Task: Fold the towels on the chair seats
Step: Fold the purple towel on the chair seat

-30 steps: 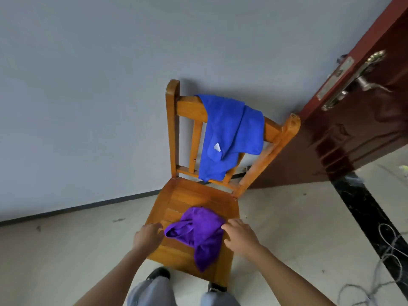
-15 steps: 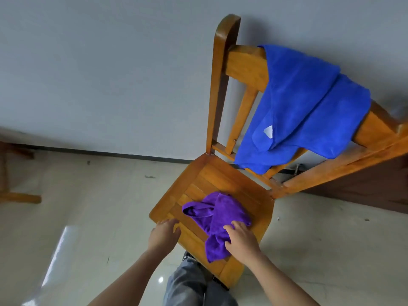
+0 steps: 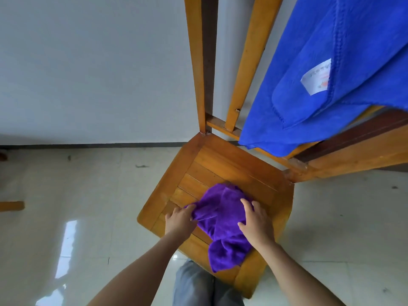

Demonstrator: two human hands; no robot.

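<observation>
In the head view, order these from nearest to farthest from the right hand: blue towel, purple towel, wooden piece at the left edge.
1. purple towel, under the right hand, on the seat.
2. blue towel, hanging on the chair back.
3. wooden piece, far left on the floor.

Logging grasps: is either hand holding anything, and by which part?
The left hand pinches the purple towel at its left edge; the right hand rests on its right side.
</observation>
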